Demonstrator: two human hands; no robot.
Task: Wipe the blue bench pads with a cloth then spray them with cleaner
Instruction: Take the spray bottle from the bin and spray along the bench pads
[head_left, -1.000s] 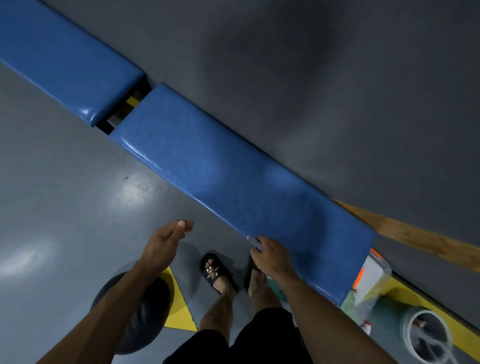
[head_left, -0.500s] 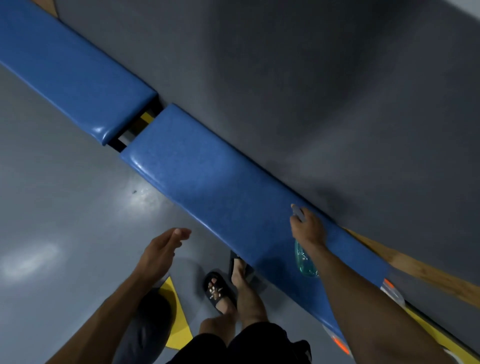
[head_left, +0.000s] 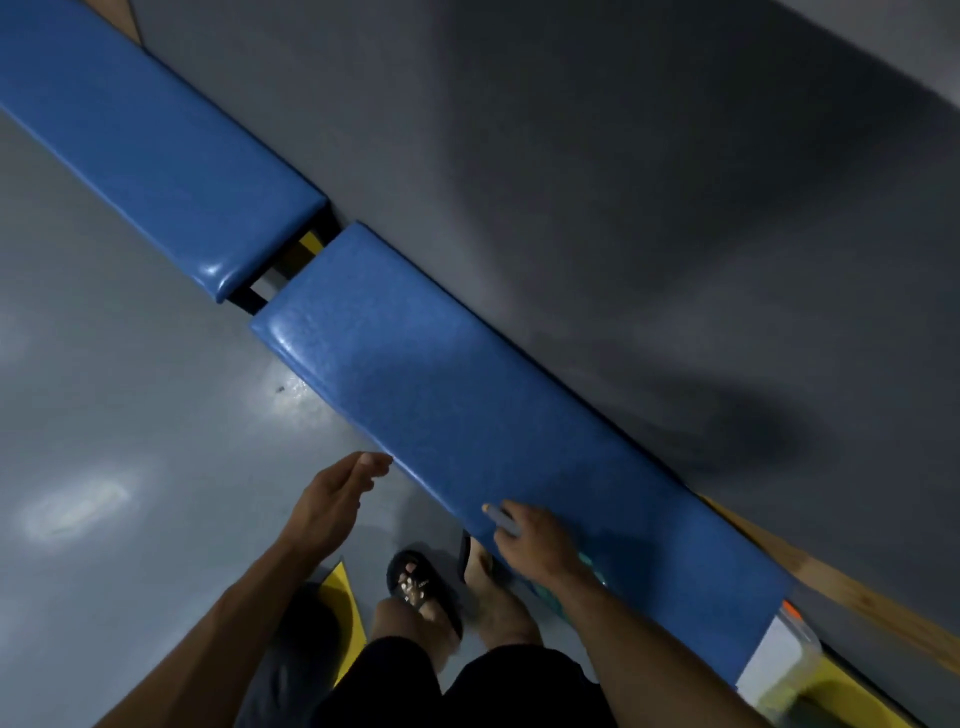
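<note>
Blue pad (head_left: 467, 415): R hand (head_left: 535, 545) grips spray bottle (head_left: 501, 517) over it; L hand (head_left: 332, 499) loose, free

Left hand (head_left: 332, 501) open, fingers relaxed, empty; right hand (head_left: 535, 545) curled around spray bottle (head_left: 503, 519), arm extended forward.

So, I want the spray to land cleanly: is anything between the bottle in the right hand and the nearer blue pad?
Nothing visible: the right hand holds the spray bottle directly over the near blue pad, whose surface looks bare.
</note>
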